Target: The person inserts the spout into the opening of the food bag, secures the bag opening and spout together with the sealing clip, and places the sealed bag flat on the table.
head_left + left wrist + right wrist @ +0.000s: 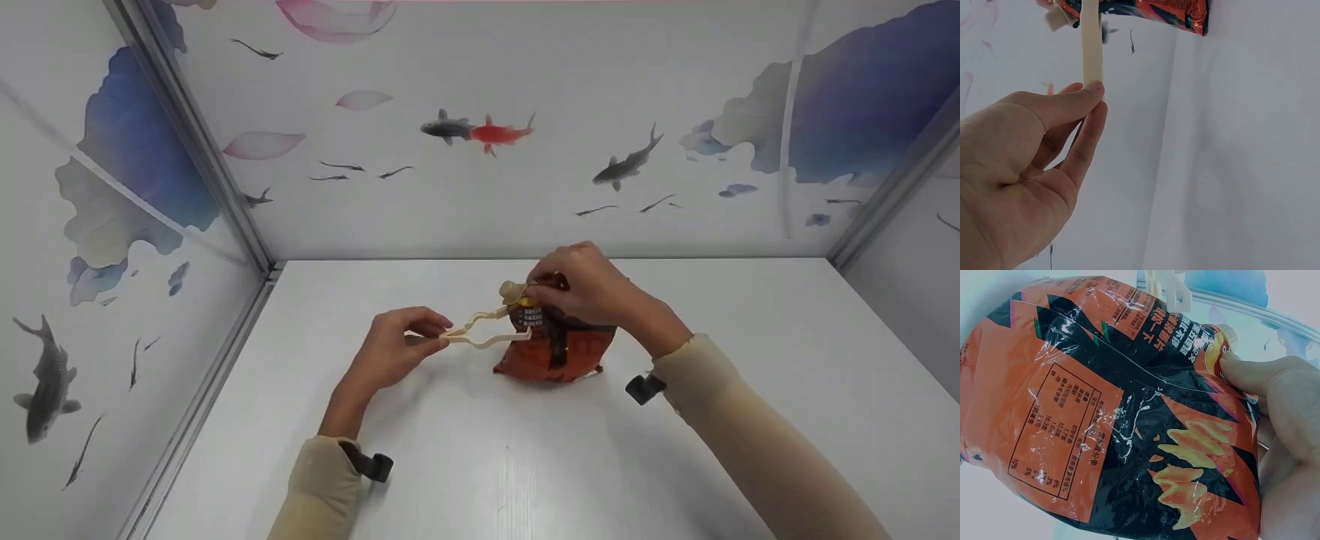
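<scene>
A red-orange and black bag of chips (585, 349) stands on the table below my right hand (589, 283). That hand pinches the bag's gathered upper part, its thumb on the printed face in the right wrist view. My left hand (394, 346) pinches one end of a cream plastic bag clip (1092, 50) between thumb and fingers. The clip's two arms stand apart and reach to the bag's left side. At the far end of its upper arm sits a round cap (511, 291), near my right fingers. How the bag's mouth lies is hidden.
The white table (495, 465) meets a printed back wall (360, 217) close behind the bag. Metal frame posts (217, 180) stand at the corners. Dark wrist cameras (645, 388) are strapped over both beige sleeves.
</scene>
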The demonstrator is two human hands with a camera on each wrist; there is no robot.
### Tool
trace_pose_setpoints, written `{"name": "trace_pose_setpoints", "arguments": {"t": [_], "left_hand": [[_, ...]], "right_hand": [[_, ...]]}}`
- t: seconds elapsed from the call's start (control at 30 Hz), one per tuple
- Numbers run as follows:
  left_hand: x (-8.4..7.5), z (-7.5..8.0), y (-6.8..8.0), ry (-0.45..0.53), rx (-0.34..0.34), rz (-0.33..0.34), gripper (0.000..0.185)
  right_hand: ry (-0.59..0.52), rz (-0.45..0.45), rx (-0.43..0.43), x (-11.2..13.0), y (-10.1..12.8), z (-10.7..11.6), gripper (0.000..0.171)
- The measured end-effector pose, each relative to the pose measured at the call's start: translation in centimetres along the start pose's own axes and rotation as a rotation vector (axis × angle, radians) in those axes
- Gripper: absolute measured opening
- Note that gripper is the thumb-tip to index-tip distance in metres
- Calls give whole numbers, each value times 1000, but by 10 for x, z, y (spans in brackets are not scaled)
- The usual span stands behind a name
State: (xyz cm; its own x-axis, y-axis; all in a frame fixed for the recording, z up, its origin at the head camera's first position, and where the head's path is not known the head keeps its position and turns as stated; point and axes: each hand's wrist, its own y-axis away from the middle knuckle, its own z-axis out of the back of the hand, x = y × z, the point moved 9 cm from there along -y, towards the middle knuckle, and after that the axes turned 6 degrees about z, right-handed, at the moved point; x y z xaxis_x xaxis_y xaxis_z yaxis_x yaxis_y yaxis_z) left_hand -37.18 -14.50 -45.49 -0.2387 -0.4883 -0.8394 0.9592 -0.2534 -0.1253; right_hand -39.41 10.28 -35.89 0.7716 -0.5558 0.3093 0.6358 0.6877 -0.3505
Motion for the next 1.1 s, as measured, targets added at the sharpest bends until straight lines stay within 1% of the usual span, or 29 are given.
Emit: {"name": "trace_pose_setpoints", "arguments": {"t": [0.17,0.4,0.63,0.87,1.1], "left_hand": [[-3,-6,1,-47,-26,1,29],[-10,-14,-1,-85,-58,-29,30],[-18,-18,-2,-68,-96,-57,29],[-25,-23,-1,-49,-109,-64,28],[-29,-29,-1,-34,-120,-52,28]], "right_hand": [[-6,-2,5,0,-1,-1,14],[-4,-7,8,-1,-1,-2,14],[-7,0,11,0,-1,-1,14],[-10,-28,22,0,-2,-1,14],[11,-12,19,4,-2,-1,14]]}}
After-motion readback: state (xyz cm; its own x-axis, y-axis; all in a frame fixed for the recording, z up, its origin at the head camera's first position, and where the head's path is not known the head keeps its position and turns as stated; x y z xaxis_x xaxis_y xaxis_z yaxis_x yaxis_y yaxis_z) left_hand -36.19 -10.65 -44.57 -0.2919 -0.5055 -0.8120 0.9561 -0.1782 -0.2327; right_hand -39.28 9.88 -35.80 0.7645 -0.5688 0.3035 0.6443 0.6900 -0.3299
